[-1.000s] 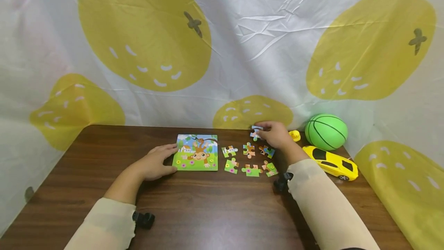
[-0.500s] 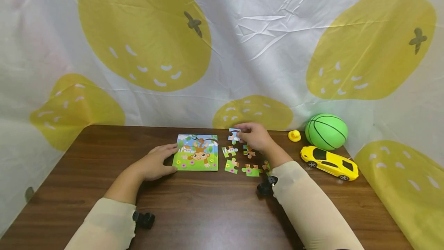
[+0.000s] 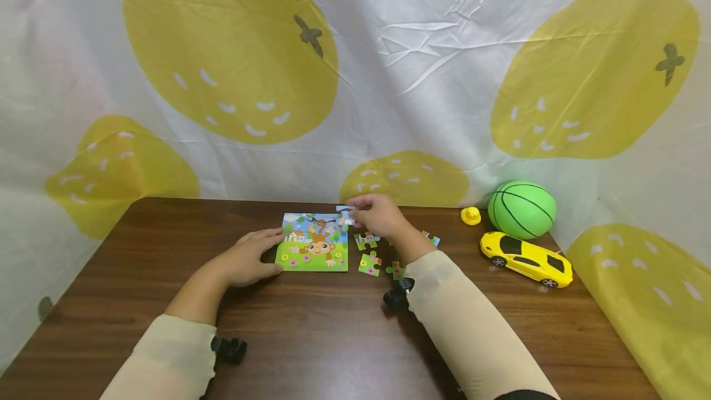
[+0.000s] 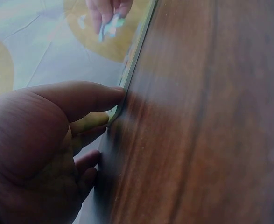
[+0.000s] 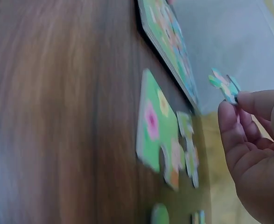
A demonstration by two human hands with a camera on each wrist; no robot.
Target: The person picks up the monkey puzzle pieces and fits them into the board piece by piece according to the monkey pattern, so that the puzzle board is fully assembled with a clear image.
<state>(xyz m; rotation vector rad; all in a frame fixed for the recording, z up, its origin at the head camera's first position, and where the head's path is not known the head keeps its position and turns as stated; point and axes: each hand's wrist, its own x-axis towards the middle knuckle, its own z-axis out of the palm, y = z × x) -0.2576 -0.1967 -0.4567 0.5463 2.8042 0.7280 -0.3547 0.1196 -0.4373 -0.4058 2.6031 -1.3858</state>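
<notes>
Blue piece (image 3: 343, 215), pinched just at its edge by the right hand (image 3: 379, 213), may slip onto the board (image 3: 313, 244) the loose-fingered left hand (image 3: 247, 260) touches.

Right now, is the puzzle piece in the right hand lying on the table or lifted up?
Lifted: the right wrist view shows the right hand pinching the puzzle piece clear of the table.

On the wooden desk (image 3: 311, 338), the left hand (image 3: 247, 258) touches a monkey puzzle board (image 3: 313, 249); the right hand (image 3: 380, 215) pinches a jigsaw piece (image 3: 345, 217) at its upper-right corner. Loose pieces (image 3: 369, 263) lie right of the board, then a toy duck (image 3: 470, 216), green basketball (image 3: 522, 209) and yellow car (image 3: 526, 259).
</notes>
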